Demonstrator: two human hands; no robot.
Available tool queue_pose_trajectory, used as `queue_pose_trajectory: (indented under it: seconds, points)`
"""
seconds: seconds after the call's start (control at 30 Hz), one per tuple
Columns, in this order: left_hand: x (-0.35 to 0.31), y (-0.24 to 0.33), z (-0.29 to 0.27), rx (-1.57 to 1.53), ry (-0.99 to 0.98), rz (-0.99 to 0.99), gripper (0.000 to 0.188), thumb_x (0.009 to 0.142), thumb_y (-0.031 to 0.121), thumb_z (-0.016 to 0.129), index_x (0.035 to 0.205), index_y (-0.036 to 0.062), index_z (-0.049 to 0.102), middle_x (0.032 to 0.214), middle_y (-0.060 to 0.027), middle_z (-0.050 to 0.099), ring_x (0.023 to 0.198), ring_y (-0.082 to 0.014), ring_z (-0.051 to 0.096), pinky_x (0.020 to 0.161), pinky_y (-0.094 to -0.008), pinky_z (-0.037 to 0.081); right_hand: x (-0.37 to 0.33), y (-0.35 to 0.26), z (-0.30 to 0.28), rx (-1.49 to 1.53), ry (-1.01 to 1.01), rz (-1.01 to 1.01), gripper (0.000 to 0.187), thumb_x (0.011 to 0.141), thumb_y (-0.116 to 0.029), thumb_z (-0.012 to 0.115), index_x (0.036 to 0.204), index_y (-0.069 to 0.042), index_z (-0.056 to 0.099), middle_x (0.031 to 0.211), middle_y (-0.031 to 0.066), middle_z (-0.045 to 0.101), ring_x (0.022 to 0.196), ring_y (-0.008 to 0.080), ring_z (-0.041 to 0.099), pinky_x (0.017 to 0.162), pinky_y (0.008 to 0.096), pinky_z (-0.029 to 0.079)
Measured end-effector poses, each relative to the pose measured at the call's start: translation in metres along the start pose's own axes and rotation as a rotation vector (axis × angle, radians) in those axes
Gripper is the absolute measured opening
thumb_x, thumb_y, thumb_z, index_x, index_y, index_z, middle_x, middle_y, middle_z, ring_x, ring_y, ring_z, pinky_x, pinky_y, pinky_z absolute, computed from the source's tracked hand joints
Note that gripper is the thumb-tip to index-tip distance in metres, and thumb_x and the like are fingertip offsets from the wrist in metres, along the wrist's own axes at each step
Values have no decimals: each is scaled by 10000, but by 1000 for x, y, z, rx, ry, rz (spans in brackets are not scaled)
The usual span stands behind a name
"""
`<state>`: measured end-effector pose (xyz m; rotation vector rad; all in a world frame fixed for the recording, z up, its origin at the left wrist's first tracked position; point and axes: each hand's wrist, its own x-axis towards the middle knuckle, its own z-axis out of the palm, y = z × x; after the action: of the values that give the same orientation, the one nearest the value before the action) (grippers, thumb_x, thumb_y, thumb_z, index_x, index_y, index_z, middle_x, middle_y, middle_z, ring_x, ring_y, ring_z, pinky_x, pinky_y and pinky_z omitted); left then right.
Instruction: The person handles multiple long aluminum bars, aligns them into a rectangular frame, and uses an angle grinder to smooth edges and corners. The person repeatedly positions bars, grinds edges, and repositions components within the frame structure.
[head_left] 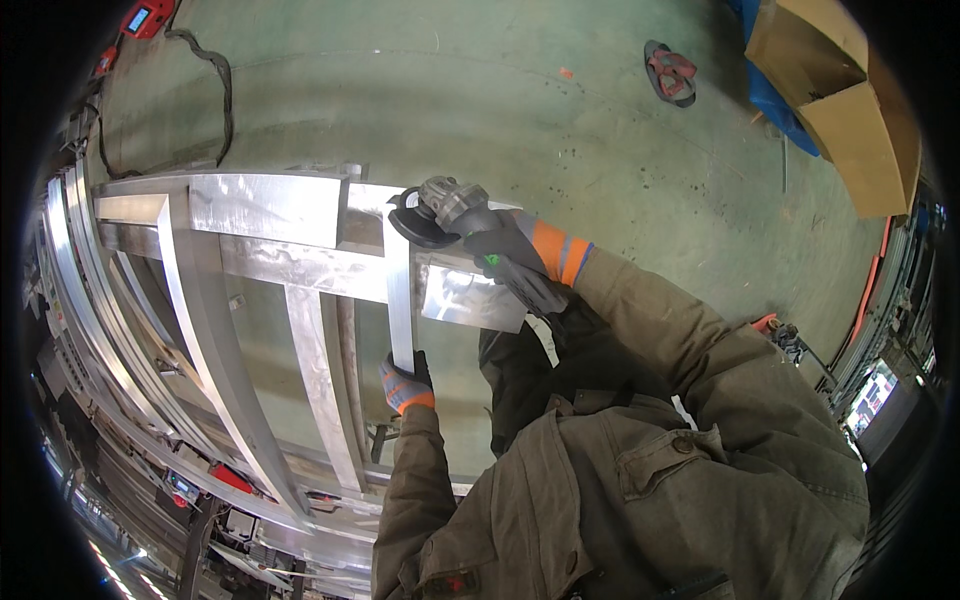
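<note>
My right hand, in a black and orange glove, is closed around the body of an angle grinder. The grinder's guard and disc side sit against the far end of a bright metal bar. Lower down, my left hand, in a grey and orange glove, grips the near end of that bar. The bar lies across the rails of a silvery metal frame. Beside the bar, under my right forearm, a flat shiny metal plate rests on the frame. Whether the disc touches the metal is hidden by the guard.
Further metal members of the frame stretch to the left. A black cable runs from a red device across the green floor. An opened cardboard box stands far right, near a red and black strapped object.
</note>
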<state>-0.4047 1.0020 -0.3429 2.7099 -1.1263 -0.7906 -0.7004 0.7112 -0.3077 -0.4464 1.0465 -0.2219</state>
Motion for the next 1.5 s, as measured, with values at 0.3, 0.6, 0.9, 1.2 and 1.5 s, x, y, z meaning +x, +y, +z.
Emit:
queue_pose_trajectory:
  seconds: [0.3, 0.6, 0.9, 1.2, 1.5]
  points:
    - [0, -7, 6, -36, -7, -29, 513, 885, 334, 906, 1233, 27, 688, 1147, -210, 718, 1069, -445, 701, 913, -517, 567, -6, -3, 7, -47, -67, -79, 355, 908, -273, 823, 1075, 20, 709, 842, 92, 720, 680, 172, 692, 590, 344, 562]
    - [-1, -2, 2, 53, 16, 13, 519, 888, 334, 906, 1237, 19, 686, 1156, -218, 711, 1076, -445, 702, 912, -511, 571, -1, -4, 2, -85, -37, -24, 361, 918, -294, 817, 1079, 18, 731, 824, 95, 721, 681, 169, 694, 588, 351, 573]
    - [4, -4, 2, -7, -15, -23, 505, 904, 356, 896, 1225, 23, 692, 1133, -221, 708, 1057, -438, 709, 894, -513, 570, -18, 11, -2, 46, -66, 49, 377, 951, -272, 801, 1169, 22, 710, 902, 85, 725, 722, 170, 694, 650, 355, 600]
    - [0, 3, -3, 9, -17, -17, 533, 903, 386, 891, 1241, 30, 684, 1159, -210, 696, 1084, -457, 693, 903, -536, 566, -11, 5, 0, -13, -32, -30, 408, 924, -309, 804, 1135, 29, 714, 892, 101, 735, 720, 187, 715, 637, 364, 612]
    - [1, -2, -2, 74, 7, 57, 545, 910, 414, 879, 1262, 49, 679, 1166, -222, 715, 1087, -475, 693, 914, -553, 575, -20, -3, -12, -2, -38, -70, 358, 1030, -255, 751, 1256, 21, 721, 933, 90, 743, 776, 193, 712, 684, 354, 604]
